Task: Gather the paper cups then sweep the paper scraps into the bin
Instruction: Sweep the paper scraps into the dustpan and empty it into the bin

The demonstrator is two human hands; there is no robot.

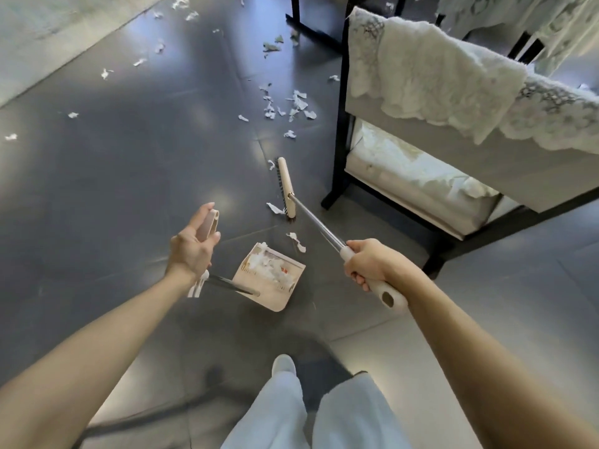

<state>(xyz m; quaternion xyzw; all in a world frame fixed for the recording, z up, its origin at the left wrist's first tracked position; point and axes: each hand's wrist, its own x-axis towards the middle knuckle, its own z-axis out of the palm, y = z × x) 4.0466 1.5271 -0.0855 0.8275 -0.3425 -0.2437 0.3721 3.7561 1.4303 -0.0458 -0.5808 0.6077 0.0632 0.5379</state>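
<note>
While my left hand (193, 244) curls round the handle of the one dustpan (274, 301), my right hand (366, 264) clamps the single broom (287, 186) by its shaft. One clump of paper scraps (272, 265) sits in the pan. About four lie by the broom head, and too many to count are scattered on the floor (129, 163) beyond.

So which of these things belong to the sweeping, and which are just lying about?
In the job: broom, in the right hand; dustpan, in the left hand; paper scraps on the floor.
Just lying about: black-framed chair; fluffy white throw over it.
</note>
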